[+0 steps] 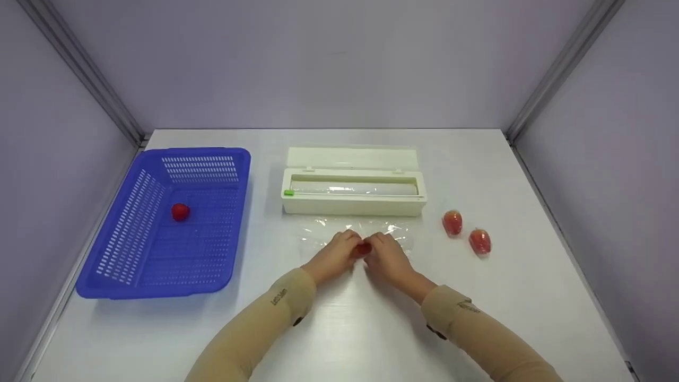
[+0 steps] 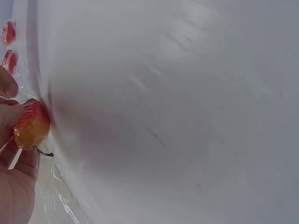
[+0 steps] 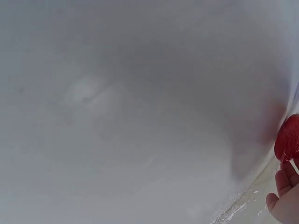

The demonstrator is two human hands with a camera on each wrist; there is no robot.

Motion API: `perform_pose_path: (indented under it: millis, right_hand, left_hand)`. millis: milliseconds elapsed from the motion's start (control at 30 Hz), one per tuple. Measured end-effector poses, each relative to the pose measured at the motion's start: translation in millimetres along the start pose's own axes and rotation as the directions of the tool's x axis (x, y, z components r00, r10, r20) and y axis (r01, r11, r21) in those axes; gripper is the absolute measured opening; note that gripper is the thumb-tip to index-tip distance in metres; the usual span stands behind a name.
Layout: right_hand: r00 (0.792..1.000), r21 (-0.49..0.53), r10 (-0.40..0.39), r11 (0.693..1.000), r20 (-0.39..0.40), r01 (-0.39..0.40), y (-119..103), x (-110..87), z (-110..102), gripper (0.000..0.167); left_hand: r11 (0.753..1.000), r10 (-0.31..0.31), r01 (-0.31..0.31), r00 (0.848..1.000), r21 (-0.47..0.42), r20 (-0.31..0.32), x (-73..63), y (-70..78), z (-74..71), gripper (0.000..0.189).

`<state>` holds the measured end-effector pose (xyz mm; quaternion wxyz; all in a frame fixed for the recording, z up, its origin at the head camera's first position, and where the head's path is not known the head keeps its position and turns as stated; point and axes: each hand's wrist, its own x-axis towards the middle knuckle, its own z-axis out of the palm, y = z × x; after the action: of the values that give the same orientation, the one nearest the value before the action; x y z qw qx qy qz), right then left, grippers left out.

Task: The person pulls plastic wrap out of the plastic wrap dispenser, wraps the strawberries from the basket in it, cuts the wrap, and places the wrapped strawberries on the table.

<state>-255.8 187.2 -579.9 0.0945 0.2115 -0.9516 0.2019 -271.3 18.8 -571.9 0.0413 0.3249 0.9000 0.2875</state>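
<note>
A small red-and-yellow apple (image 2: 32, 126) with a dark stem has clear cling film around it. My left hand (image 1: 335, 253) grips its left side, fingers curled in. From the other side, my right hand (image 1: 389, 258) pinches at the apple and its film with bent fingers. Between both hands only a red patch of the apple (image 1: 363, 249) shows in the head view. Wrinkled cling film (image 1: 313, 231) spreads on the table around the hands, in front of a white film dispenser (image 1: 354, 206). In the right wrist view the right hand's fingers (image 3: 286, 179) lie right against the red fruit.
Two film-wrapped apples (image 1: 452, 223) lie to the right of the hands. A blue plastic basket (image 1: 240, 223) stands on the left with one red fruit (image 1: 180, 212) inside. The dispenser's lid (image 1: 353, 157) is raised, and its green slider (image 1: 289, 192) sits at the left end.
</note>
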Motion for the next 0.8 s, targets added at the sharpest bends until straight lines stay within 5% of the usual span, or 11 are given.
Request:
perform_pose_path:
  millis: [133, 367, 600, 800]
  right_hand:
    - [0.996, 0.062, 0.081, 0.995, 0.04, -0.083, 2, 9.1, 7, 0.031]
    - [0.97, 0.248, 0.212, 0.939, 0.121, -0.236, 7, 19.6, 11, 0.03]
    - [0.955, 0.273, 0.227, 0.922, 0.191, -0.274, 7, 10.2, 5, 0.029]
    - [0.961, 0.196, 0.202, 0.951, 0.186, -0.238, 6, 0.2, 2, 0.017]
  left_hand:
    - [0.999, -0.039, 0.039, 0.999, 0.002, 0.006, 6.2, -7.5, 1.4, 0.028]
    - [0.995, -0.091, 0.092, 0.996, -0.048, 0.021, 13.6, -15.2, 1.0, 0.039]
    - [0.979, -0.175, 0.185, 0.978, -0.089, 0.111, 3.8, -12.4, -1.4, 0.046]
    - [0.987, -0.158, 0.158, 0.984, 0.003, 0.078, 2.8, -11.3, 5.3, 0.036]
